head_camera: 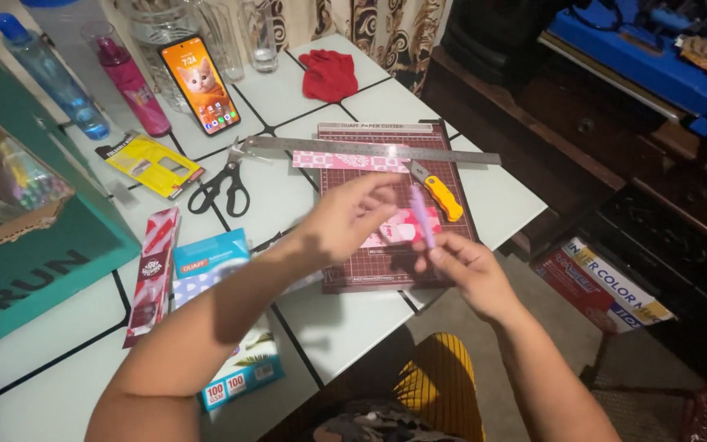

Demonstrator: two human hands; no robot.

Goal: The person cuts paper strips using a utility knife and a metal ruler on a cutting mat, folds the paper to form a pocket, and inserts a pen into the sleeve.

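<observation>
In the middle of the frame, above a dark red gridded cutting mat (370, 270) on the white tiled surface (345, 319), both hands work a slim pale lilac strip of paper (421, 214). The right hand (472, 270) pinches the strip's lower end between thumb and forefinger, fingers closed on it, so it stands nearly upright. The left hand (349, 217) reaches across with fingers curled; motion blur hides whether its fingertips grip the strip's upper part or only brush it. Under the hands lies a pink patterned paper piece (394, 229), and just beside the strip a yellow utility knife (439, 195) rests on the mat. A long steel ruler (370, 149) lies across the mat's top edge over a pink patterned paper band (345, 161), with black-handled scissors (222, 187) to the left. Handling a strip this thin likely goes best with a light pinch near each end, kept taut and clear of the knife blade.
</observation>
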